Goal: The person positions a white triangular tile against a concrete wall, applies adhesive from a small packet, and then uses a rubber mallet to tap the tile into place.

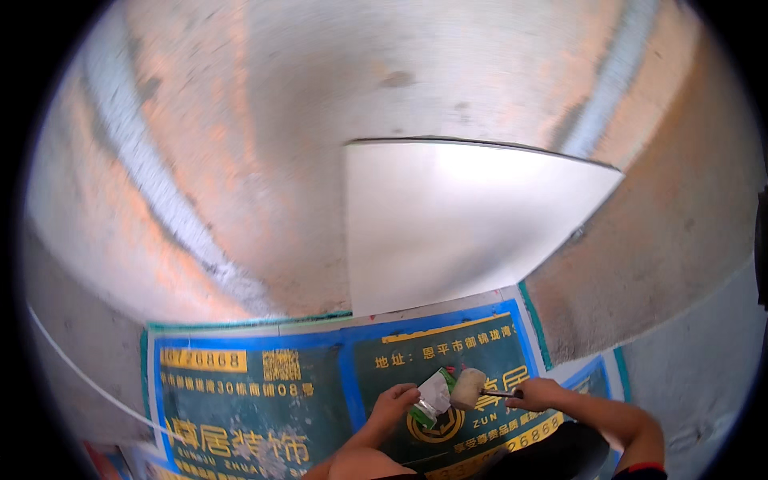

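Note:
In my right hand [538, 395], closed round its dark handle, is a mallet [468, 390] with a pale, round head. Its head hangs over the green floor covering, close beside a crumpled green-and-white packet [433, 397]. My left hand [394, 405] is closed at the left edge of that packet, fingers pinched on it. A bit of red shows behind the packet, too small to name. Beyond both hands, a large pale tile [448, 224] leans against the bare wall, its lower edge at the covered floor.
Printed dark-green sheets [320, 416] with blue tape edges cover the floor. The rough wall [304, 160] carries two grey filled strips, one left [152, 160], one right [612, 80]. A thin white cord [84, 374] runs along the left. My dark-clothed knee [560, 454] is at the bottom.

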A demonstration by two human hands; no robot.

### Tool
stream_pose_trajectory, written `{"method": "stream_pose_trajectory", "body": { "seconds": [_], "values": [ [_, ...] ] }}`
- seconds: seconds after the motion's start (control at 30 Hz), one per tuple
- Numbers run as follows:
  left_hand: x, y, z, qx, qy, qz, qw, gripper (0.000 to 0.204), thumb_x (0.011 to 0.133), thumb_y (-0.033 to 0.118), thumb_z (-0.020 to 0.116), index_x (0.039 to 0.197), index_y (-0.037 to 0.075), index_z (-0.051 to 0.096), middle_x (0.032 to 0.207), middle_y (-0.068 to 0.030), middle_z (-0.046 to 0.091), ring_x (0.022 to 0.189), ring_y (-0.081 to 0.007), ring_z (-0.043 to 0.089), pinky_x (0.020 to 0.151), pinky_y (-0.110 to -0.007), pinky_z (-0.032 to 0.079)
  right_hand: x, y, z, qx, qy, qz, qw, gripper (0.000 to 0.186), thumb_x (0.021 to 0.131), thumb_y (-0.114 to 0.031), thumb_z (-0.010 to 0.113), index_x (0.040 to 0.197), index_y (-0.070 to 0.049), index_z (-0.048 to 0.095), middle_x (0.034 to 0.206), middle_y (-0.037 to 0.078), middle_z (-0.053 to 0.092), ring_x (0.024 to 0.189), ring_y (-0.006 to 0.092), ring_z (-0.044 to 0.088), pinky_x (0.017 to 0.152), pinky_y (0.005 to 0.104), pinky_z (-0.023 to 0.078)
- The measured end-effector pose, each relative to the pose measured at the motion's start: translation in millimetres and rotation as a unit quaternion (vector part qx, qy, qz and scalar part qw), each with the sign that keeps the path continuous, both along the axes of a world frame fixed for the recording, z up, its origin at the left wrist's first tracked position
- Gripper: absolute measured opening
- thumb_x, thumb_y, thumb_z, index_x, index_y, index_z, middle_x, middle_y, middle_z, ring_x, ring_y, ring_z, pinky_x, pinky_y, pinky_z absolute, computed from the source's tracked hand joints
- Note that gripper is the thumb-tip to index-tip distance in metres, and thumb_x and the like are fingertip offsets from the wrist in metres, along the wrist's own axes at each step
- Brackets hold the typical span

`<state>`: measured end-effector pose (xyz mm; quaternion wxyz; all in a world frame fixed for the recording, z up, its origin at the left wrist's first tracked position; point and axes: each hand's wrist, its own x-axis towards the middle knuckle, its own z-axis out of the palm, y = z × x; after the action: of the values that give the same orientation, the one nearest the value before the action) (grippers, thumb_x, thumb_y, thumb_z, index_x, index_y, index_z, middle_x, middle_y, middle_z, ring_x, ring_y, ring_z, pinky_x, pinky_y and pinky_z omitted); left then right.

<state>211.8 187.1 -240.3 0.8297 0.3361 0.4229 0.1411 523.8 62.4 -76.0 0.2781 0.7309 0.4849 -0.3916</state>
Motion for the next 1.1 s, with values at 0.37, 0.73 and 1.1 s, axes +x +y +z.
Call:
{"method": "stream_pose_trajectory", "body": {
  "seconds": [0.37, 0.73, 1.1],
  "values": [
    [9, -24, -43, 0.185, 0.062, 0.004, 0.981, 0.035, 0.094, 0.033, 0.067, 0.093, -0.002, 0.069, 0.08, -0.0106, 0.07, 0.075, -0.0152, 0.063, 0.071, -0.034, 0.049, 42, -7, -16, -0.053, -0.067, -0.058, 0.995, 0.079, 0.087, -0.075, 0.056, 0.098, 0.001, 0.075, 0.094, 0.024, 0.072, 0.09, 0.0397, 0.069, 0.08, 0.047, 0.052],
    [-1, -2, -46, 0.256, 0.089, -0.009, 0.962, 0.026, 0.091, 0.026, 0.069, 0.1, 0.002, 0.068, 0.095, -0.0142, 0.07, 0.089, -0.0287, 0.069, 0.08, -0.04, 0.053, 44, 4, -11, -0.076, -0.043, -0.263, 0.961, 0.065, 0.091, -0.06, 0.067, 0.089, 0.004, 0.07, 0.073, 0.009, 0.064, 0.062, 0.0175, 0.059, 0.057, 0.0337, 0.048],
    [-20, -4, -64, 0.265, 0.1, -0.009, 0.959, 0.025, 0.087, 0.023, 0.071, 0.098, 0.0, 0.069, 0.089, -0.0134, 0.071, 0.082, -0.0247, 0.068, 0.077, -0.038, 0.053, 70, -26, -38, -0.036, 0.01, -0.274, 0.961, 0.07, 0.09, -0.067, 0.062, 0.089, 0.002, 0.069, 0.074, 0.008, 0.062, 0.063, 0.0181, 0.055, 0.056, 0.0364, 0.044]
  ]
}}
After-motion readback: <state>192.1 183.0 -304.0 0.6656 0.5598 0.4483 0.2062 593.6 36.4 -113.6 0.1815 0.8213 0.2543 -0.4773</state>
